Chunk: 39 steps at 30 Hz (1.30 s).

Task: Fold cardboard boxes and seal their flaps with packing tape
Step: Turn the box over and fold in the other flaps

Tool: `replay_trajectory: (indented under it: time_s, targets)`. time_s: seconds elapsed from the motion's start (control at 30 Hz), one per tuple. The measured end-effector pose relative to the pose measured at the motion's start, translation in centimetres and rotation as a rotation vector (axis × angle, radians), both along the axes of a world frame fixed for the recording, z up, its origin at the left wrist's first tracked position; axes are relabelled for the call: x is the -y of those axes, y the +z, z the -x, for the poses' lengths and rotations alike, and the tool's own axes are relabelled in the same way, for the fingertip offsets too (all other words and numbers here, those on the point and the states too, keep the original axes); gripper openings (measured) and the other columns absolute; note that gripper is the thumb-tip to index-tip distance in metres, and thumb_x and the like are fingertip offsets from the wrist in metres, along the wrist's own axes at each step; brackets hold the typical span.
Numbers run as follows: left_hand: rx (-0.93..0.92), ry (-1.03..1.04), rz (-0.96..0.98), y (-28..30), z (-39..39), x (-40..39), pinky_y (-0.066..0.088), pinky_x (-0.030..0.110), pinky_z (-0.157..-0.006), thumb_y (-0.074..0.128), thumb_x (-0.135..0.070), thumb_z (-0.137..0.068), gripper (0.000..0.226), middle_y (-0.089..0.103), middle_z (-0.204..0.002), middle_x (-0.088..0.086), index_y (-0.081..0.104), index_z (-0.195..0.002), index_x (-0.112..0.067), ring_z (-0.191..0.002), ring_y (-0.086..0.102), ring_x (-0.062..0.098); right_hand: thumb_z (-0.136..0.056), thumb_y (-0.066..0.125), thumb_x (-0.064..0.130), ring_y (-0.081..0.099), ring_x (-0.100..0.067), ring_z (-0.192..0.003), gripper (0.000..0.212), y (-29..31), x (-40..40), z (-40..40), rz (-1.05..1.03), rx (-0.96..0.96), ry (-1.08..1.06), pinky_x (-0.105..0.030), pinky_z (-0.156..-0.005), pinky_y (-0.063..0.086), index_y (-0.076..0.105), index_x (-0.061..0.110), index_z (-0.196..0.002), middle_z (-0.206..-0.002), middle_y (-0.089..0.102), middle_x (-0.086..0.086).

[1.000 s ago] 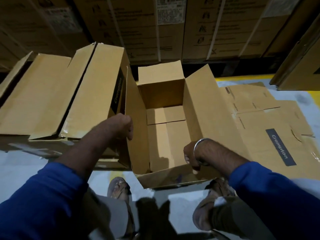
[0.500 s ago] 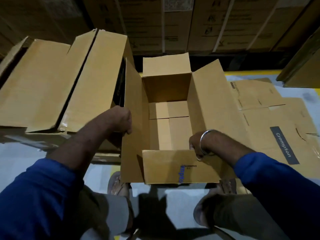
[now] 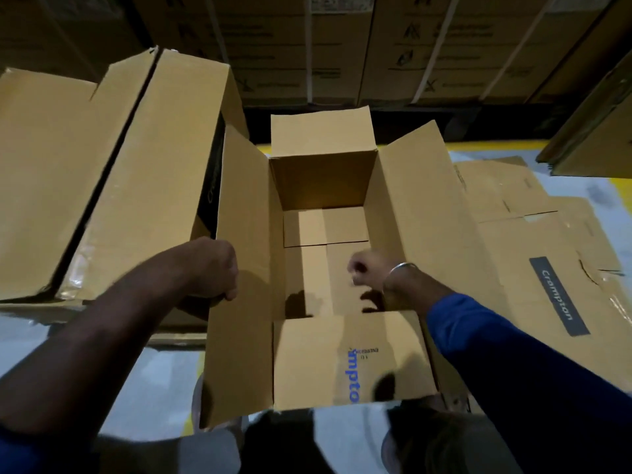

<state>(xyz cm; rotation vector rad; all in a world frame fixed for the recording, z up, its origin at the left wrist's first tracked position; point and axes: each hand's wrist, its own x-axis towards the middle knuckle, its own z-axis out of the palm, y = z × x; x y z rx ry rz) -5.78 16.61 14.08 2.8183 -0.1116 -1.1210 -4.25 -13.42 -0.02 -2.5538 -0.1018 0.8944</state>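
An open cardboard box [image 3: 321, 186] stands on the floor in front of me with all of its top flaps raised. My left hand [image 3: 208, 268] grips the edge of the long left flap [image 3: 242, 217], thumb on the inner face. My right hand [image 3: 367, 271], blurred, hovers over the inside of the box with its fingers curled and nothing visible in them. It is clear of the near short flap [image 3: 314, 357], which stands up toward me with blue print on it. The long right flap [image 3: 420, 206] leans outward. No tape is in view.
A larger box [image 3: 102, 165] with a taped seam lies against the open box on the left. Flattened cartons [image 3: 547, 268] cover the floor on the right. Stacked cartons [image 3: 342, 46] wall off the back, and another box [image 3: 598, 131] juts in at far right.
The near flap has swung up from lying outward to standing. My right hand has let go of it and moved up over the box interior. My left hand stays on the left flap.
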Motion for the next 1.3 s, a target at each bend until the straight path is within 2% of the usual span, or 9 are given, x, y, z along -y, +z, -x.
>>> replay_trajectory:
  time_s: [0.17,0.33,0.47,0.57,0.73,0.9,1.0,1.1,1.3]
  targets:
    - [-0.057,-0.017,0.116,-0.2,-0.9,-1.8,0.052,0.019,-0.077,0.059,-0.013,-0.095,0.040,0.077,-0.083,-0.020,0.078,-0.065,-0.030,-0.089,0.070,-0.001,-0.097,0.068,0.018,0.057,-0.019,-0.123,0.043,2.0,0.1,-10.0,-0.276,0.419,-0.358,-0.034,-0.102,0.049,0.059,0.020,-0.139,-0.135,0.058,0.002]
    - [-0.120,-0.093,0.114,-0.9,-1.4,-2.3,0.050,0.016,-0.087,0.059,-0.021,-0.097,0.028,0.073,-0.094,-0.028,0.081,-0.084,-0.033,-0.098,0.065,-0.008,-0.099,0.066,0.028,0.055,-0.018,-0.122,0.064,2.2,0.9,-19.5,-0.493,0.286,-0.760,-0.038,-0.103,0.049,0.038,0.019,-0.156,-0.139,0.054,-0.001]
    - [-0.153,-0.085,0.118,-1.4,-1.9,-2.5,0.052,0.016,-0.084,0.059,-0.037,-0.078,0.023,0.072,-0.083,-0.033,0.081,-0.080,-0.032,-0.085,0.065,-0.016,-0.085,0.071,0.059,0.064,-0.025,-0.120,0.097,-0.1,1.7,-23.9,-0.559,0.173,-0.885,-0.050,-0.100,0.056,0.024,0.024,-0.162,-0.157,0.042,-0.006]
    - [-0.162,-0.090,0.096,-1.4,-2.0,-2.5,0.051,0.014,-0.077,0.062,-0.021,-0.087,0.021,0.073,-0.080,-0.028,0.077,-0.072,-0.028,-0.079,0.064,-0.015,-0.093,0.067,0.058,0.073,-0.017,-0.098,0.091,-0.4,1.7,-24.7,-0.683,0.149,-0.937,-0.038,-0.083,0.064,0.020,0.022,-0.163,-0.160,0.038,-0.008]
    - [-0.154,-0.094,0.083,-0.8,-1.8,-2.1,0.053,0.022,-0.083,0.055,-0.036,-0.074,0.031,0.077,-0.090,-0.019,0.081,-0.087,-0.025,-0.086,0.068,-0.007,-0.098,0.047,0.068,0.071,-0.018,-0.095,0.070,1.6,2.0,-23.5,-0.847,0.250,-1.038,-0.036,-0.079,0.062,0.046,0.021,-0.150,-0.141,0.058,-0.005]
    - [-0.120,-0.135,0.056,0.0,-1.5,-1.6,0.052,0.021,-0.093,0.060,-0.018,-0.092,0.024,0.077,-0.100,-0.019,0.082,-0.090,-0.027,-0.099,0.067,-0.006,-0.084,0.051,0.082,0.072,-0.025,-0.100,0.071,2.0,4.7,-17.6,-0.633,0.350,-0.694,-0.037,-0.072,0.059,0.058,0.036,-0.138,-0.131,0.066,-0.003]
    - [-0.058,-0.107,0.081,0.4,-0.7,-1.5,0.054,0.023,-0.087,0.059,-0.016,-0.093,0.026,0.077,-0.097,-0.018,0.081,-0.087,-0.027,-0.092,0.068,-0.004,-0.096,0.065,0.047,0.060,-0.024,-0.124,0.045,1.1,6.6,-14.0,-0.133,0.463,-0.213,-0.041,-0.096,0.053,0.057,0.042,-0.141,-0.146,0.058,0.004]
    - [0.001,-0.083,0.134,0.7,0.1,-0.7,0.055,0.028,-0.090,0.060,-0.019,-0.096,0.026,0.077,-0.100,-0.016,0.082,-0.084,-0.028,-0.094,0.068,0.001,-0.099,0.062,0.023,0.056,-0.025,-0.129,0.041,0.8,6.9,-11.3,0.252,0.385,0.067,-0.041,-0.102,0.049,0.061,0.039,-0.136,-0.150,0.054,0.007]
    - [0.007,-0.109,0.384,1.3,2.5,1.9,0.052,0.037,-0.097,0.062,-0.028,-0.099,0.024,0.074,-0.110,-0.017,0.074,-0.085,-0.042,-0.108,0.065,0.002,-0.098,0.063,0.020,0.059,-0.020,-0.117,0.032,5.0,9.2,-5.1,0.099,0.475,0.005,-0.040,-0.093,0.052,0.067,0.029,-0.128,-0.132,0.063,0.005]
